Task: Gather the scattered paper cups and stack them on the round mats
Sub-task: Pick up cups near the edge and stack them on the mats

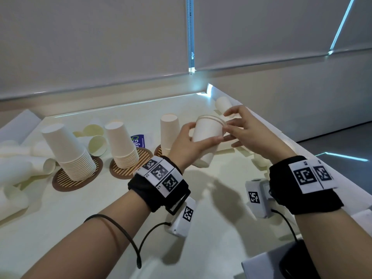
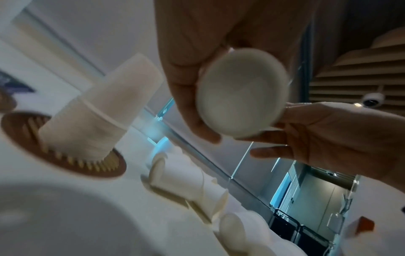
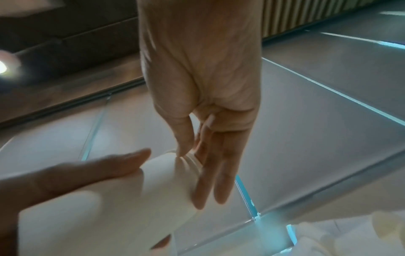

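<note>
The table (image 1: 112, 208) carries three brown mats (image 1: 77, 179), each bearing an upside-down cup stack (image 1: 69, 154); loose cups (image 1: 18, 170) lie on their sides at left. The left hand (image 1: 184, 146) wraps the nested cups (image 1: 208, 135) in mid-air, rims up. The right hand (image 1: 244, 128) pinches their rims. Thin paper likely weighs little and dents easily, so a light hold round the wall seems safest.

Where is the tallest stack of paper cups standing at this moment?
In the head view, the tallest stack stands upside down on the leftmost round mat, left of the shorter stack.
</note>
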{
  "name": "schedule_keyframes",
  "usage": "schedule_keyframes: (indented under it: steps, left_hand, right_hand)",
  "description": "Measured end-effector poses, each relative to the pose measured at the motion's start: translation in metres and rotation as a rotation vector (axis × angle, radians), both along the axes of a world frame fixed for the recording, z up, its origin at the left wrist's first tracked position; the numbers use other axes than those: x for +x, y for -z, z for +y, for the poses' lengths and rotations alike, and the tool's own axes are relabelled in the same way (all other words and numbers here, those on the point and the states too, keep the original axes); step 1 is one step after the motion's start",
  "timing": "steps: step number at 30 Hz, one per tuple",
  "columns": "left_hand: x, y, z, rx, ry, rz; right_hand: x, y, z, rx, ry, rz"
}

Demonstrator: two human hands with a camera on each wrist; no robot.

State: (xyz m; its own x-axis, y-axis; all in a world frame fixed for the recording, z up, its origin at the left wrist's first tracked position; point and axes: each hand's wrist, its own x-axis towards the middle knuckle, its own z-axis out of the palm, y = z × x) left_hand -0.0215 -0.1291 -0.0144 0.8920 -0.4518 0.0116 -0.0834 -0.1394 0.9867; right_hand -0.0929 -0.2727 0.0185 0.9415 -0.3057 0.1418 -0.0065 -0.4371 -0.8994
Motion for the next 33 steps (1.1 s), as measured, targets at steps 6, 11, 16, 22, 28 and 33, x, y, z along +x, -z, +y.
schedule_keyframes:
  steps: [6, 11, 16, 22, 28, 33]
  left_hand:
    - [0.025, -0.043, 0.029, 0.108, -0.257, -0.29]
    - [0.066, -0.083, 0.051, 0.409, -0.386, -0.52]
    - [0.092, -0.095, 0.043, 0.945, -0.213, -0.582]
    - [0.094, -0.064, 0.014, 0.899, -0.282, -0.58]
    - [0.097, -0.034, 0.006, 0.513, -0.336, -0.651]
    - [0.109, -0.033, 0.007, 0.454, -0.301, -0.648]
  right_hand:
    - [-0.01, -0.013, -0.016, -0.19, 0.073, 0.223]
    - [-0.035, -0.003, -0.084, -0.496, 0.416, 0.725]
    - [-0.055, 0.018, -0.111, -0.423, 0.513, 0.998]
    - [-0.049, 0.031, -0.114, -0.439, 0.476, 1.074]
    - [-0.038, 0.033, -0.105, -0.513, 0.398, 0.905]
    - [-0.028, 0.03, -0.091, -0.451, 0.234, 0.862]
